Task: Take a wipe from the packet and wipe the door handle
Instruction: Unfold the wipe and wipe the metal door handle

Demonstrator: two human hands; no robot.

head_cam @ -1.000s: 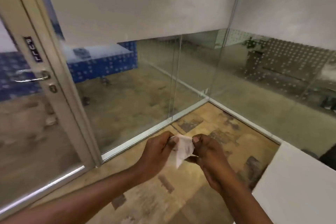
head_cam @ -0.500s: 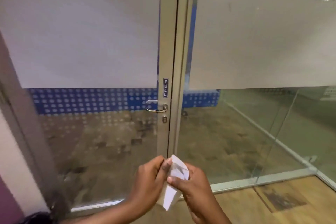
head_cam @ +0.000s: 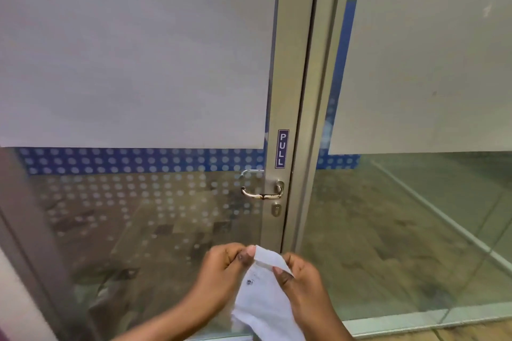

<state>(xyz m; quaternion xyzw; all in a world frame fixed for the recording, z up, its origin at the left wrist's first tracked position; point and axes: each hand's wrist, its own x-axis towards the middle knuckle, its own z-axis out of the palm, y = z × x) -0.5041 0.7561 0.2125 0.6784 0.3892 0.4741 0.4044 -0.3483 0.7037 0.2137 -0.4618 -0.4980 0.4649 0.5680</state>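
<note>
A white wipe (head_cam: 263, 299) hangs between my two hands, partly unfolded, low in the middle of the view. My left hand (head_cam: 221, 268) pinches its top left corner. My right hand (head_cam: 302, 282) pinches the upper right edge with thumb and fingers. The metal lever door handle (head_cam: 261, 194) sits on the door's metal frame (head_cam: 279, 91), well above my hands and apart from them. A keyhole (head_cam: 276, 210) is just below it. No packet is visible.
A "PULL" sticker (head_cam: 282, 148) is on the frame above the handle. The glass door has a frosted panel (head_cam: 133, 50) and a blue dotted band. A fixed glass wall (head_cam: 415, 202) stands to the right, a wall edge at far left.
The view has swung left and moved closer to the door; the handle is now nearer and higher in the centre. My hands have pulled the wipe further open.
</note>
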